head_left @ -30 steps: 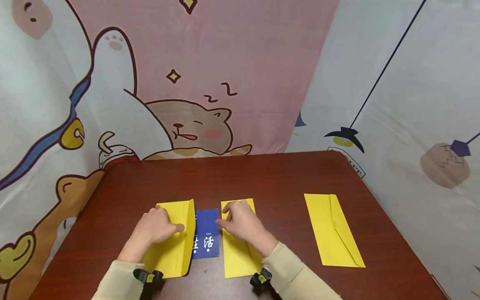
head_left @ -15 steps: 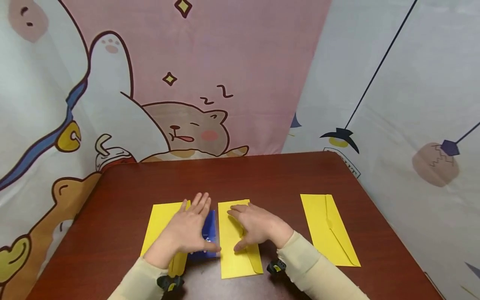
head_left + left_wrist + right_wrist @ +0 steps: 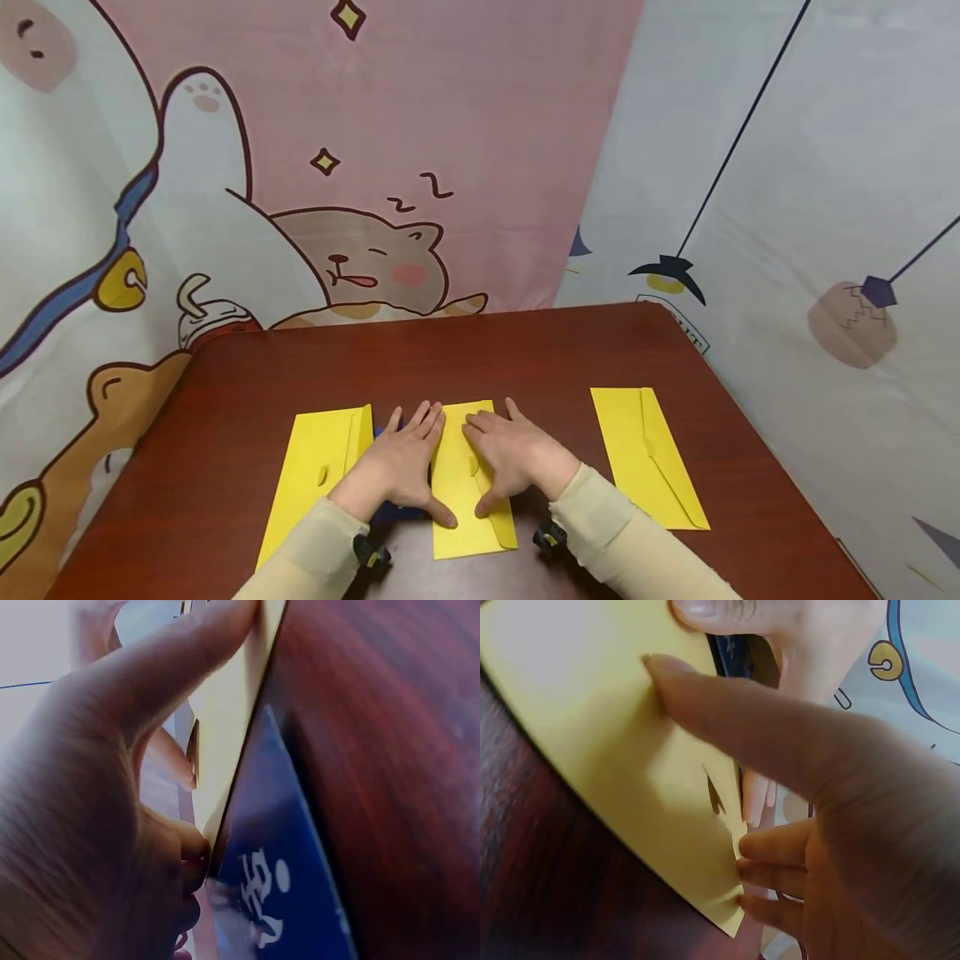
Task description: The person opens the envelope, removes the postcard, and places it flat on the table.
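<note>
Table (image 3: 525, 350) bearing three envelopes in a row, middle envelope (image 3: 459, 492) as landmark, left hand (image 3: 397, 471) on its left edge, right hand (image 3: 517, 458) on its right half, card (image 3: 277, 900) just left, partly under the left hand, left envelope (image 3: 315, 475) beyond the card, right envelope (image 3: 645, 458) well apart to the right

I'm at a small brown wooden table (image 3: 525, 350) in a homemade recording corner: cartoon-printed cloth backdrops (image 3: 420, 167) hang close behind and beside the table.

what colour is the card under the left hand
Dark blue with white characters; the card shows best in the left wrist view, beneath the left hand.
</note>
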`<state>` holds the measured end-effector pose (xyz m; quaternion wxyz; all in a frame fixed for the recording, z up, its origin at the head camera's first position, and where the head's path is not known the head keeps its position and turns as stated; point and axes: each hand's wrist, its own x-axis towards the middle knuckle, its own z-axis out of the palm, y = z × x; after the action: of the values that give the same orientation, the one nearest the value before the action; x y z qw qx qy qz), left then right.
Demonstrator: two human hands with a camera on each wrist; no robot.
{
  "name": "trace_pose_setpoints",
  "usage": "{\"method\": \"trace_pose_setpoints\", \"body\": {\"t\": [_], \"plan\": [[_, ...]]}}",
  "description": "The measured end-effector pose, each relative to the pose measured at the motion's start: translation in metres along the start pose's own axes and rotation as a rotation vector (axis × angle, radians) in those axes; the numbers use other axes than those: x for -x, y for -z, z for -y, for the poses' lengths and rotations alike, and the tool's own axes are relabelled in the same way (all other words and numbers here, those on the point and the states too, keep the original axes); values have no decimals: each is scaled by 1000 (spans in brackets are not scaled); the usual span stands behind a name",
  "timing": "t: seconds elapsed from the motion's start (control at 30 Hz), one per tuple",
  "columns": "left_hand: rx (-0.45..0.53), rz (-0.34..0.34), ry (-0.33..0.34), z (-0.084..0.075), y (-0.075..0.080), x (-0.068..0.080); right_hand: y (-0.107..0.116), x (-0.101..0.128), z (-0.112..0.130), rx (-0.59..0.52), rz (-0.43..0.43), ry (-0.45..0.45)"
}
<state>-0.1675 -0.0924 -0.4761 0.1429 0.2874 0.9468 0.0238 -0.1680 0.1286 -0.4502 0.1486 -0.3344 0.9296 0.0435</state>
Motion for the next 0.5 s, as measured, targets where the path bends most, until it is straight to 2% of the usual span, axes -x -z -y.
{"method": "trace_pose_setpoints", "body": {"t": [0.17, 0.5], "plan": [[32, 24, 19, 1, 0, -1, 0, 2, 1, 73, -9, -43], [57, 35, 27, -1, -1, -2, 2, 10, -5, 63, -32, -36]]}}
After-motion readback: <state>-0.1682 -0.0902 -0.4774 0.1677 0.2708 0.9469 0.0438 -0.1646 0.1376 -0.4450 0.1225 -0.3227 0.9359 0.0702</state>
